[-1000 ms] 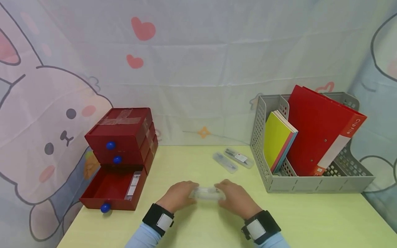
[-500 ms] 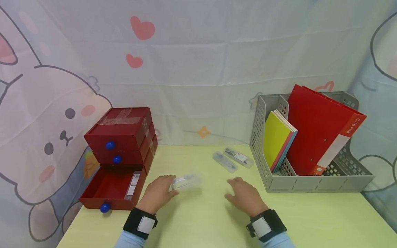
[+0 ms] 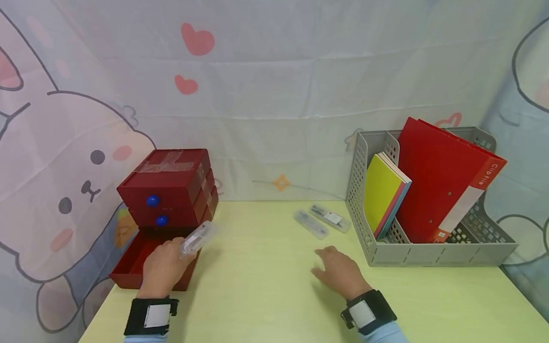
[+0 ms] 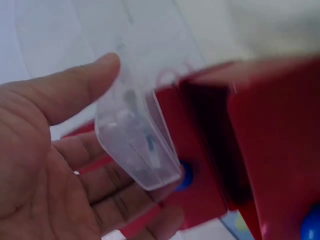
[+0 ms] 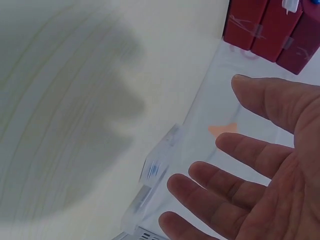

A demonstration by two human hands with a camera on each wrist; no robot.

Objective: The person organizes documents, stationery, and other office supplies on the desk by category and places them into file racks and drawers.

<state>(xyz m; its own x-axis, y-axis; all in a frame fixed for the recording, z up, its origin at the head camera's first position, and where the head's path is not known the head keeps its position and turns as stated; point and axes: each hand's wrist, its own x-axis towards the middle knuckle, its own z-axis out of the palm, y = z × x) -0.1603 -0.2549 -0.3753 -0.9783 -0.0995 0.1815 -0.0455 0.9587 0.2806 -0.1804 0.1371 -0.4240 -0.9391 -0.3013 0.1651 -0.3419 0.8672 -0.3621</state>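
Observation:
A see-through plastic pen case [image 3: 198, 238] is pinched in my left hand [image 3: 165, 267], over the right side of the pulled-out bottom drawer [image 3: 122, 280]. In the left wrist view my thumb lies on one side of the pen case [image 4: 137, 150] and the fingers behind it, with small dark and blue things showing inside. My right hand [image 3: 340, 274] hovers over the table with its fingers loosely spread, holding nothing. Two more clear cases, one plain [image 3: 310, 224] and one with a white label [image 3: 330, 218], lie side by side beyond it.
The dark red drawer stack [image 3: 165, 186] with blue knobs stands on the left of the table [image 3: 266, 305]. At right is a grey perforated file holder [image 3: 437, 257] with yellow-fronted notebooks [image 3: 383, 193] and a red clip file [image 3: 442, 181]. A printed curtain hangs behind.
The left hand has carried the pen case leftward from the table's middle to the open drawer. My right hand let go of the case and drew slightly right, then stayed still.

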